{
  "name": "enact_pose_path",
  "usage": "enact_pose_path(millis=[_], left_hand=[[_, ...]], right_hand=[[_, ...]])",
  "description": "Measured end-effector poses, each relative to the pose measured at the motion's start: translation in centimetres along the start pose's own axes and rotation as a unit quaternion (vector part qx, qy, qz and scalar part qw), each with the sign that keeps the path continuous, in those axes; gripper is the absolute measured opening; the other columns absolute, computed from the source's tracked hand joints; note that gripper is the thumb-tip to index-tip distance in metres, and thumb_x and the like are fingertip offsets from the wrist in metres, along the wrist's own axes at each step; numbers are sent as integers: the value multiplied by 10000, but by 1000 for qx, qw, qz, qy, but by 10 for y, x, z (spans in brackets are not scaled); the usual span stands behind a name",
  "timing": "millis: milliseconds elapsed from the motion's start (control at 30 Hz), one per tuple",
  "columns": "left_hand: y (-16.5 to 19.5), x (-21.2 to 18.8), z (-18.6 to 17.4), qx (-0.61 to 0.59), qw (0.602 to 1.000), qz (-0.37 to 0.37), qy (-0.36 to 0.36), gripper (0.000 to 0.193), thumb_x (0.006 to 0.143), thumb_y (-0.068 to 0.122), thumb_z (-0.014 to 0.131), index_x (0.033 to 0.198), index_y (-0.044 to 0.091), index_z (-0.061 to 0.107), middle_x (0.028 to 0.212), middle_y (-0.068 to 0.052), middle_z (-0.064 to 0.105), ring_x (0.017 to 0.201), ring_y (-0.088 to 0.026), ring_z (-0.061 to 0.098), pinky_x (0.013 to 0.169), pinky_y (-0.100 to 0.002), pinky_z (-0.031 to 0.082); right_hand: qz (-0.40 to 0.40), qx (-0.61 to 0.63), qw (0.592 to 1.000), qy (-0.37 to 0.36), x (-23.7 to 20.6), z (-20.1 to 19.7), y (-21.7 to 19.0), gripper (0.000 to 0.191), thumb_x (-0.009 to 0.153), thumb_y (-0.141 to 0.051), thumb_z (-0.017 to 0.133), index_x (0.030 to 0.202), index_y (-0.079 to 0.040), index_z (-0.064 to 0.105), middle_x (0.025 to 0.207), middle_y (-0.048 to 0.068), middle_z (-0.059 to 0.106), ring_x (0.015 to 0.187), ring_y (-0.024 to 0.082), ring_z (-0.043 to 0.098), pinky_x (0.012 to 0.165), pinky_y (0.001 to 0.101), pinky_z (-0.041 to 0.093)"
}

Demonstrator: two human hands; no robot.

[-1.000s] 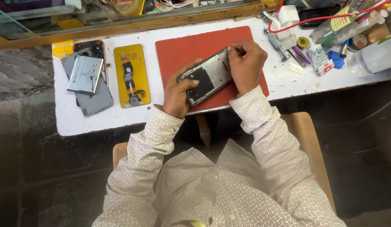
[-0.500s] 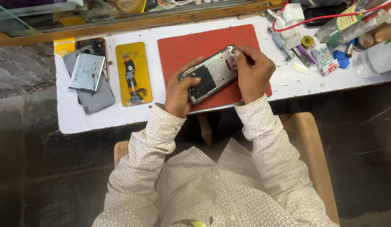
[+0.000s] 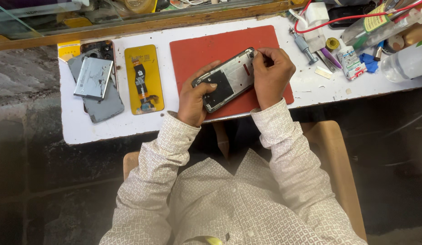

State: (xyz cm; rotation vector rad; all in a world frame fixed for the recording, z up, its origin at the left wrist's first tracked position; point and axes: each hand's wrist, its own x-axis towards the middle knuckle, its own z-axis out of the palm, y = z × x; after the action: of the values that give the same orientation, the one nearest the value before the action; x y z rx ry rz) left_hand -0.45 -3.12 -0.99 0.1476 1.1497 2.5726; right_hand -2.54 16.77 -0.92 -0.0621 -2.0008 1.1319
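Near the middle of the frame the person holds an opened phone frame (image 3: 227, 79), its bare inner side facing up, tilted just above a red work mat (image 3: 197, 50) that lies on the white surface (image 3: 106, 129). The left hand (image 3: 195, 97) has its grip closed around the frame's lower-left end, thumb lying across the dark plate inside it. The right hand (image 3: 272, 75) has its grip closed on the upper-right corner of the frame, fingertips pinched at the edge; whether they pinch some small part there cannot be told. To the left of the mat lies a yellow display panel (image 3: 144, 79) with a dark flex cable running down its middle. Further left, a grey back cover (image 3: 102, 102) lies flat with a silver battery (image 3: 93, 78) resting on top of it. In the upper right of the frame stands a cluster of containers: a clear plastic bottle (image 3: 406, 61) lying on its side, whose contents cannot be made out, a small white tube (image 3: 350, 61) and a small roll of yellow tape (image 3: 332, 44), with a red wire (image 3: 356, 17) looping over them and a metal screwdriver (image 3: 304, 44) just beside.
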Motion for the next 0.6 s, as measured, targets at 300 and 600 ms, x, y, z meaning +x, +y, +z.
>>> enact_pose_path(millis=[300, 600], left_hand=[[-2, 1, -1, 11, 1000, 0, -1, 583, 826, -87, 504, 1406, -78, 565, 1231, -205, 682, 1030, -213, 695, 940, -304, 587], [-9, 4, -6, -12, 1000, 5, -16, 583, 836, -93, 516, 1417, -77, 551, 1231, -196, 676, 1038, -209, 684, 941, -301, 574]], right_hand=[[7, -6, 1000, 4, -1, 1, 0, 48, 892, -6, 763, 895, 41, 756, 825, 108, 743, 667, 143, 684, 624, 270, 545], [-21, -20, 999, -34, -14, 6, -28, 46, 911, -4, 731, 901, 40, 735, 810, 117, 713, 660, 164, 661, 612, 298, 521]])
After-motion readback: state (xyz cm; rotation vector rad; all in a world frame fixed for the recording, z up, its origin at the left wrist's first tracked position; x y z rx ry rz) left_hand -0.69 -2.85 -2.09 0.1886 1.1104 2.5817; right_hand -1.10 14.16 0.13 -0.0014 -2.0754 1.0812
